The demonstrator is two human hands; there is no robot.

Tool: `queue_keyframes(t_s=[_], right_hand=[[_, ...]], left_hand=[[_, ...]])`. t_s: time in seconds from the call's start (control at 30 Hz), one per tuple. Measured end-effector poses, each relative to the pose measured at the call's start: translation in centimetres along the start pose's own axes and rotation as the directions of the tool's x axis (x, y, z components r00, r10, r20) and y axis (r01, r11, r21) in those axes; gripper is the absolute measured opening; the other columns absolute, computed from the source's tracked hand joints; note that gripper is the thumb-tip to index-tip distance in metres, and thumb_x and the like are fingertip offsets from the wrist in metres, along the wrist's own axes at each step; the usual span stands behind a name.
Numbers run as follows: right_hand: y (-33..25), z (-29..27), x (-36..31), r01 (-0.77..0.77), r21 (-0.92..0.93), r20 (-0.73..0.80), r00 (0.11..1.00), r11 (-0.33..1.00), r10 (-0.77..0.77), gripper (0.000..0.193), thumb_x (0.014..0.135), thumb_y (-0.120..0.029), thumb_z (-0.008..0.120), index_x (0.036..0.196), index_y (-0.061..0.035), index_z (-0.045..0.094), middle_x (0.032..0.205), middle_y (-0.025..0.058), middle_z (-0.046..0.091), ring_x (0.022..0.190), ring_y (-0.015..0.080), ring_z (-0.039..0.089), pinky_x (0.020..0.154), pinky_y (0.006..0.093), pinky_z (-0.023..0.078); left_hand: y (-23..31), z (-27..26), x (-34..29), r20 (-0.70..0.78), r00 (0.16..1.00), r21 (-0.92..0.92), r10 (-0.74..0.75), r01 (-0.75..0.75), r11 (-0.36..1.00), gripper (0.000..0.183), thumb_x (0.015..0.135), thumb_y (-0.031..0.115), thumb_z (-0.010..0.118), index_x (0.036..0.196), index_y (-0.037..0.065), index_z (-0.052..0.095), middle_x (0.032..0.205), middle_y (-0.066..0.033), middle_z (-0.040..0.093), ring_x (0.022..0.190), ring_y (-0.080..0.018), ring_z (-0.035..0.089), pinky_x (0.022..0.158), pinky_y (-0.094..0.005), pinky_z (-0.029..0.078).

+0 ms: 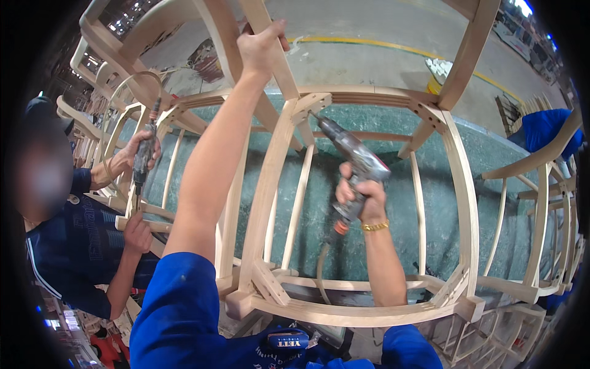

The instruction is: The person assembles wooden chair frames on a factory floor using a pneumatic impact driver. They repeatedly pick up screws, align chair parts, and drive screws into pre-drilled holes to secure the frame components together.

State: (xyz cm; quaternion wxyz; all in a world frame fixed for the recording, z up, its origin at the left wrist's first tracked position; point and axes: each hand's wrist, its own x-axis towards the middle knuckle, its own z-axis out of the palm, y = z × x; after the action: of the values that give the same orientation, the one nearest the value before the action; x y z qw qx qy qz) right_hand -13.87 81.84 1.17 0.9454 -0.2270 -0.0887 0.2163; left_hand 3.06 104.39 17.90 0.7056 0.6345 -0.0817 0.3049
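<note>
A pale wooden chair frame (456, 178) stands before me, with corner blocks fixed inside its seat. My left hand (261, 46) is wrapped round a wooden upright of the frame at the far left. In my right hand (362, 194) is a pneumatic drill (353, 147), gripped by its handle, with a hose running down from it. The drill's tip meets the far left corner block (311, 106), which has dark holes. Another drilled corner block (428, 114) sits at the far right; two more blocks fill the near corners.
On the left a co-worker (80, 234) holds a long air screwdriver (145, 154) over another wooden frame. More chair frames (541, 227) stand on the right. A yellow bucket (435, 83) with white contents is behind the frame, near a yellow floor line (369, 42).
</note>
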Motion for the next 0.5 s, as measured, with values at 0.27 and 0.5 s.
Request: queue_keyframes(t_s=[0.27,0.5], right_hand=[[-1.8,-1.0,-8.5,0.37,0.023,-0.092,0.926,0.929,-0.366,0.088,0.063,-0.009,0.052,0.142,-0.0158,0.013,0.108,0.0142,0.049,0.055,0.015,0.05,0.053,0.0317,0.047],[-1.1,0.9,-6.7,0.651,-0.399,-0.255,0.598,0.646,-0.76,0.09,0.061,-0.003,0.048,0.142,-0.0173,0.012,0.103,0.0143,0.048,0.056,0.0151,0.052,0.053,0.032,0.048]], left_hand=[[1.3,-0.8,-0.7,-0.171,0.985,0.481,-0.007,0.09,0.872,0.037,0.071,0.017,0.069,0.094,-0.007,0.054,0.081,-0.0183,0.059,0.073,-0.0252,0.059,0.066,-0.0362,0.047],[-0.8,11.2,-11.1,0.71,0.66,0.612,0.245,-0.751,0.248,0.071,0.078,0.037,0.063,0.133,0.003,0.034,0.137,-0.0202,0.033,0.129,-0.0351,0.028,0.106,-0.04,0.024]])
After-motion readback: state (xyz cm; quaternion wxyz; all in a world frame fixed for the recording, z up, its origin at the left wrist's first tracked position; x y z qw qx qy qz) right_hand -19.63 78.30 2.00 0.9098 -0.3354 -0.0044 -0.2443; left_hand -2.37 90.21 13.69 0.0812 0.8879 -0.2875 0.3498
